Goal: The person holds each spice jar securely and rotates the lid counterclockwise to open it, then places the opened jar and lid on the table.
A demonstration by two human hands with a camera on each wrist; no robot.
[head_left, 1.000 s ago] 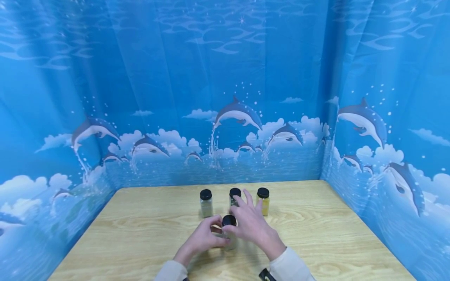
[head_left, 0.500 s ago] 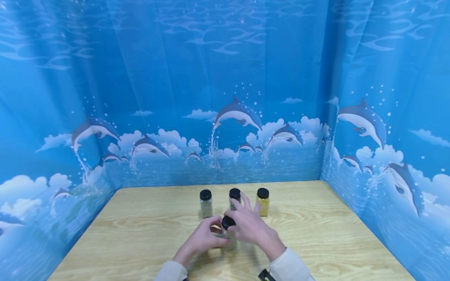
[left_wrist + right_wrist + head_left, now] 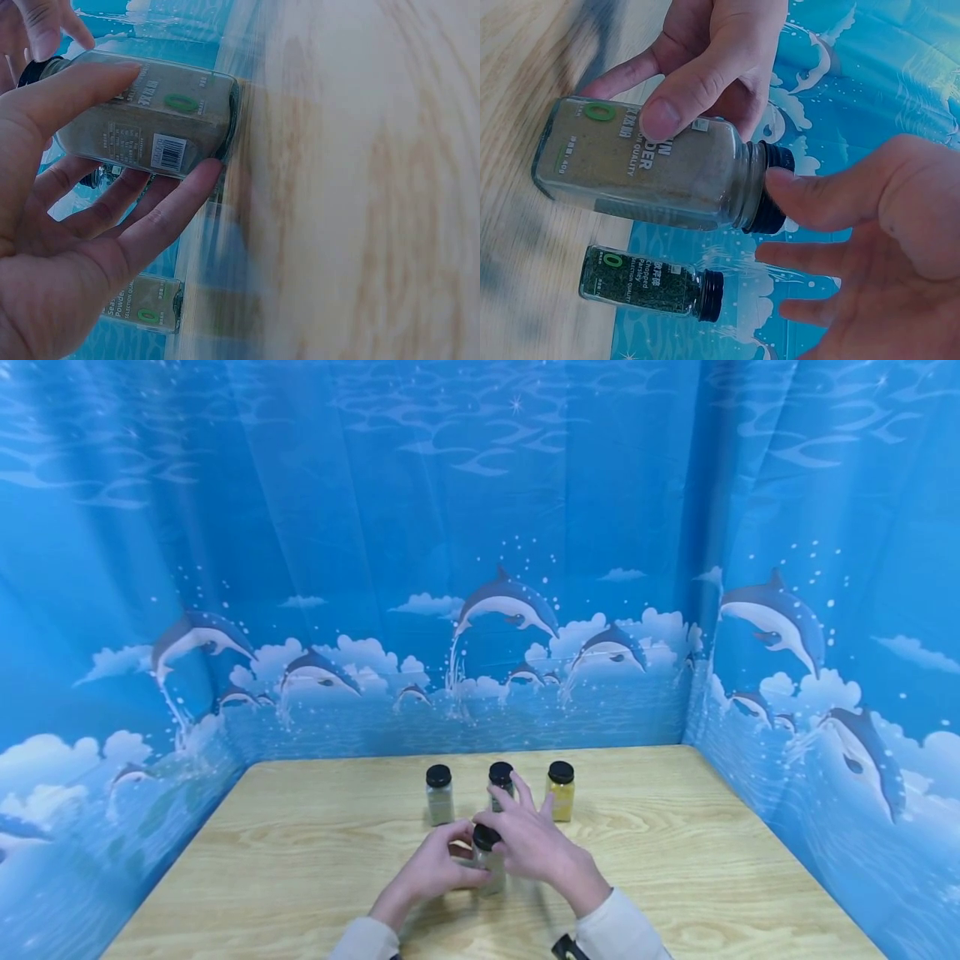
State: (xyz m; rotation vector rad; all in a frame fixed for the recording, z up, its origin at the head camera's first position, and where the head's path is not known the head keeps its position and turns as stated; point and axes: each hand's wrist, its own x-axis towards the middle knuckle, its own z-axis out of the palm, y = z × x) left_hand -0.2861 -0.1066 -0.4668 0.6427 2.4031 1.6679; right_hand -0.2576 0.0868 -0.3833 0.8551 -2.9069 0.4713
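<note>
A square glass spice jar of brownish-grey powder (image 3: 630, 172) stands near the table's front, between both hands. My left hand (image 3: 433, 862) grips its body from the left, thumb on one face and fingers on another, as the left wrist view shows. Above, my right hand (image 3: 538, 845) holds the black lid (image 3: 776, 206) with thumb and forefinger, its other fingers stretched out. Glass threads show between lid and jar in the right wrist view. Part of the label is hidden by the left thumb.
Behind the hands stand a jar of pale powder (image 3: 440, 800), a chopped parsley jar (image 3: 641, 281) and a jar of yellow contents (image 3: 561, 800), all black-lidded. A blue dolphin-print curtain (image 3: 375, 718) encloses the wooden table (image 3: 300, 860) at back and sides.
My right hand and the lid have shifted slightly left and toward me, and the right fingers have turned a little leftward. The left hand stays on the jar; the back jars have not moved.
</note>
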